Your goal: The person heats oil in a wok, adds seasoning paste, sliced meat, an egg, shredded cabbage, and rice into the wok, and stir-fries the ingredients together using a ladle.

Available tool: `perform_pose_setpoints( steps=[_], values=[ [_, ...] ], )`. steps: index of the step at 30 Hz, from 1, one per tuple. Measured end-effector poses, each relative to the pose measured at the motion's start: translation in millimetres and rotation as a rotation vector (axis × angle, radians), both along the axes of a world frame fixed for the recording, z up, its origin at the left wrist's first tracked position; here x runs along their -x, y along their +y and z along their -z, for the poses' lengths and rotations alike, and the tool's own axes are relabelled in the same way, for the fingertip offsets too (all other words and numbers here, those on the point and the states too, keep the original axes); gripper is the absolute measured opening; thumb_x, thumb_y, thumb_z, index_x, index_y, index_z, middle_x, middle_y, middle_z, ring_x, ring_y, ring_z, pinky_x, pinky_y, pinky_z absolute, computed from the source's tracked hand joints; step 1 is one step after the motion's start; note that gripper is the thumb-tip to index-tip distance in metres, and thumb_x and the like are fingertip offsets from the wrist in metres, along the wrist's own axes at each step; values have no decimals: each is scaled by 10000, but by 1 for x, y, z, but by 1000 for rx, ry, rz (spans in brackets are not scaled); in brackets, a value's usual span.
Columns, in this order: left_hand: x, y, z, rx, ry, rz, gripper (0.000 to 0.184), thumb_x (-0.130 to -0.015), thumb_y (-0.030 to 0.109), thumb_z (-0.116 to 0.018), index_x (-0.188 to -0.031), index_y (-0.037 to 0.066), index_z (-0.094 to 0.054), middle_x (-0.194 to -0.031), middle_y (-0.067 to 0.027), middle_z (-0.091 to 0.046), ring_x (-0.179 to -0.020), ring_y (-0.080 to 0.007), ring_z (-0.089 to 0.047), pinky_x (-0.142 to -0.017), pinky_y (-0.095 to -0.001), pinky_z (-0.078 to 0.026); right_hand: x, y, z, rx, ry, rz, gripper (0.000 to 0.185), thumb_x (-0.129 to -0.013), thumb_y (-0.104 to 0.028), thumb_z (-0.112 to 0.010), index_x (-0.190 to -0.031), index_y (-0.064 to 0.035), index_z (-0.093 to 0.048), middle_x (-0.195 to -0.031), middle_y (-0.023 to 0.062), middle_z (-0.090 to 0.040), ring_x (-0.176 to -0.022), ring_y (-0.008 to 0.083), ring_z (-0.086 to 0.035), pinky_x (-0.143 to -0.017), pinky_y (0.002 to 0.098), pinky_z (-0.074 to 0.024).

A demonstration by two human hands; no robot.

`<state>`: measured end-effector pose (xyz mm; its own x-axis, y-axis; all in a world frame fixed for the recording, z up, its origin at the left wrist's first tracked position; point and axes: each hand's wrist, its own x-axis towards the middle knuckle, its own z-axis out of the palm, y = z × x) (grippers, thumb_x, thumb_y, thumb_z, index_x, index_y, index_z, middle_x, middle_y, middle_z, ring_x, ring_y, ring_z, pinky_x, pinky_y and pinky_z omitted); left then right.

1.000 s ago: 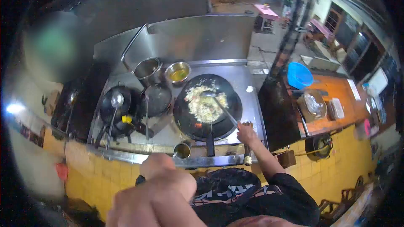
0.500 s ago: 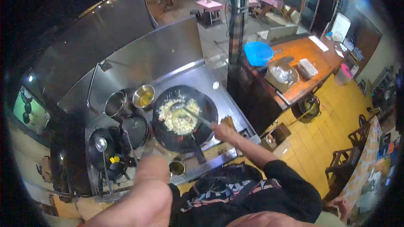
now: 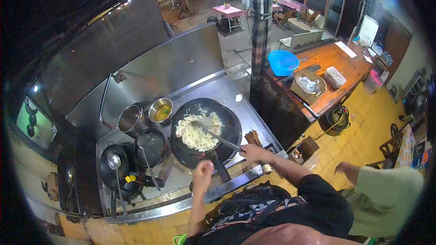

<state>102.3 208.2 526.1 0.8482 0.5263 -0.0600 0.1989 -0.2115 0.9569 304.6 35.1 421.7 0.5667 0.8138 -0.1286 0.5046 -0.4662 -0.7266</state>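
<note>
A black wok (image 3: 231,126) on the steel stove holds a pale, shredded food mixture (image 3: 200,138). My right hand (image 3: 252,152) is wrapped round the handle of a metal ladle (image 3: 218,137), whose bowl rests in the food. Near the wok's long black handle (image 3: 221,169), my left hand (image 3: 204,169) is raised with its fingers curled; whether it holds anything is too small to tell. Left of the wok stand a bowl of yellow liquid (image 3: 161,110), a metal pot (image 3: 130,119) and a dark pan (image 3: 151,147).
More dark pans (image 3: 109,172) with a ladle stand at the stove's left. On the right, a wooden counter (image 3: 334,95) bears a blue basin (image 3: 283,62) and containers. Another person in a light shirt (image 3: 386,195) stands at the lower right. A bundle of sticks (image 3: 253,138) lies beside the wok.
My left hand has moved from low in the foreground to beside the wok's handle. The ladle has shifted within the food. The person in the light shirt has come further into view.
</note>
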Motion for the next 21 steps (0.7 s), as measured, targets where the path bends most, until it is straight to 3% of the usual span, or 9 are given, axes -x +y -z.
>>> perform_pose_setpoints(
  steps=[3,6,8,11,13,14,15,17,21],
  values=[
    [25,-5,157,-463,193,-159,476,-781,320,-657,-1026,-66,-526,-866,-127,-602,-845,-200,-601,-774,-293,-460,22,-21,-115,259,-235,-32,326,-799,-167,-503,-1113,-79,-502,-766,249,-607,-710,418,-599,-635,506,-474],
    [18,-12,224,-386,284,-78,474,-777,335,-657,-1016,-50,-520,-846,-112,-600,-768,-212,-621,-682,-309,-503,28,-28,-132,331,-254,-68,426,-794,-183,-513,-1206,-87,-461,-782,242,-612,-729,412,-608,-634,502,-479],
    [17,-16,244,586,309,112,402,-783,296,-653,-994,-23,-530,-835,-105,-606,-688,-204,-627,-573,-304,-523,34,-23,-125,355,-243,-126,467,-793,-193,-515,-1242,-89,-438,-783,243,-612,-735,413,-609,-630,504,-479],
    [0,-19,263,737,156,57,368,-777,273,-669,-991,3,-539,-816,-91,-611,-647,-178,-623,-516,-284,-527,53,16,-69,341,-307,-27,490,-811,-180,-494,-1273,-41,-408,-779,237,-616,-742,377,-623,-608,479,-490],
    [-11,-22,225,759,223,-41,348,-778,257,-669,-983,6,-540,-799,-86,-611,-648,-176,-623,-518,-286,-531,65,33,-25,248,-558,-31,504,-827,-136,-458,-1302,3,-368,-779,217,-625,-713,351,-632,-577,455,-503],
    [-11,-23,214,770,291,-128,329,-779,242,-668,-975,10,-542,-783,-81,-611,-649,-175,-622,-520,-289,-535,68,22,-18,230,-1084,-218,483,-843,-90,-408,-1308,29,-348,-771,203,-630,-672,330,-638,-550,441,-511],
    [-6,-24,211,769,291,-145,329,-779,242,-668,-975,10,-542,-783,-81,-611,-649,-175,-622,-520,-289,-535,56,12,-14,218,-1079,-231,483,-843,-90,-408,-1308,29,-348,-771,203,-630,-672,330,-638,-550,441,-511],
    [-5,-23,210,911,135,-72,287,-792,220,-655,-966,17,-550,-778,-85,-613,-658,-178,-619,-537,-296,-535,21,10,-47,288,-549,-268,477,-845,-86,-400,-1307,24,-357,-770,199,-633,-646,309,-643,-529,426,-514],
    [-16,-13,230,995,167,8,232,-830,258,-597,-939,53,-587,-814,-54,-609,-755,-174,-599,-699,-316,-500,35,12,-97,418,-802,-246,469,-795,-82,-478,-1248,31,-436,-659,88,-579,-622,224,-634,-433,334,-486]
  ],
)
